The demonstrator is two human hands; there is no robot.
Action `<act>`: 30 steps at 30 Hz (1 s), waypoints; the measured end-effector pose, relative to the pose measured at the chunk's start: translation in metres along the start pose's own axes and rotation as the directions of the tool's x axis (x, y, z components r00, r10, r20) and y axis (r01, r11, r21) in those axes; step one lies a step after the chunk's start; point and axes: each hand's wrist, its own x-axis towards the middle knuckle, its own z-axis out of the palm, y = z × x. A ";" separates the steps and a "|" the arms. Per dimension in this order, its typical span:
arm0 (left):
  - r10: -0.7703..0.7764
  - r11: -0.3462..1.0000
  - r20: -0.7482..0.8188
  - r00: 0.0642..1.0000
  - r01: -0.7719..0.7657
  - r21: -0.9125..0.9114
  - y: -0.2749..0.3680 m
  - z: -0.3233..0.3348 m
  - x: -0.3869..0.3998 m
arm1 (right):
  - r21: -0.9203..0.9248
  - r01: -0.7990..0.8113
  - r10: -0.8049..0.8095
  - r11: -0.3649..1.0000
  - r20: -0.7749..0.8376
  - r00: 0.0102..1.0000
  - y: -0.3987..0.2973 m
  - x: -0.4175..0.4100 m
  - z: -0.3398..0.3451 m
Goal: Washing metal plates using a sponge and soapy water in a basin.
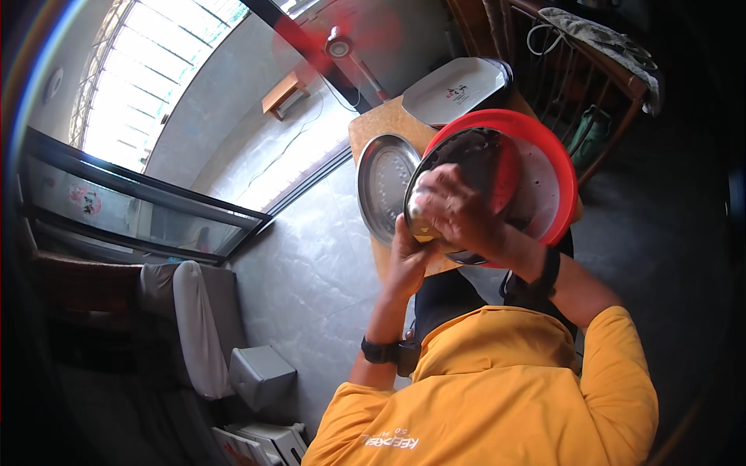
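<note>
My left hand [410,250] grips the lower left rim of a dark round pan or tray [460,151], which is tilted over a red plastic basin [539,131]. Inside the pan, my right hand [457,209] presses a pale, blurred cloth or sponge [421,198] against its left side. Whitish liquid shows in the basin, to the right of the pan. An oval metal tray with raised dots [389,183] lies just left of the pan on a small wooden table [373,125]. What lies beneath the pan is mostly hidden.
A white rectangular plate [454,90] lies at the table's back, over a dark-rimmed item. To the right stands a wooden chair or rack [626,81] with a grey towel [583,29] on it. A fan [339,46] stands behind; a grey bin [262,373] is at lower left.
</note>
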 end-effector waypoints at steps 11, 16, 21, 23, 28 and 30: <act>0.049 0.988 0.084 0.995 -0.061 0.145 -0.006 0.023 0.010 | -0.034 0.020 -0.020 0.999 0.014 1.000 0.004 0.014 -0.014; -0.010 0.972 0.059 0.998 -0.004 0.234 0.005 0.019 0.004 | -0.151 -0.218 0.222 0.964 0.012 0.975 0.022 0.027 -0.029; 0.003 0.948 0.225 0.974 -0.074 0.308 0.005 0.019 0.007 | 0.023 -0.360 0.361 0.933 -0.021 0.932 0.102 0.019 -0.042; -0.024 0.961 0.224 0.974 -0.039 0.275 0.007 0.023 0.007 | 0.002 -0.345 0.345 0.938 0.027 0.938 0.101 0.019 -0.045; -0.159 0.979 0.126 0.979 0.140 0.146 0.019 0.031 0.008 | -0.101 -0.054 0.066 0.993 0.115 0.991 0.069 0.032 -0.052; -0.214 0.977 0.152 0.965 0.211 0.034 0.035 0.037 0.018 | -0.043 -0.164 0.167 0.986 0.061 0.984 0.051 0.033 -0.039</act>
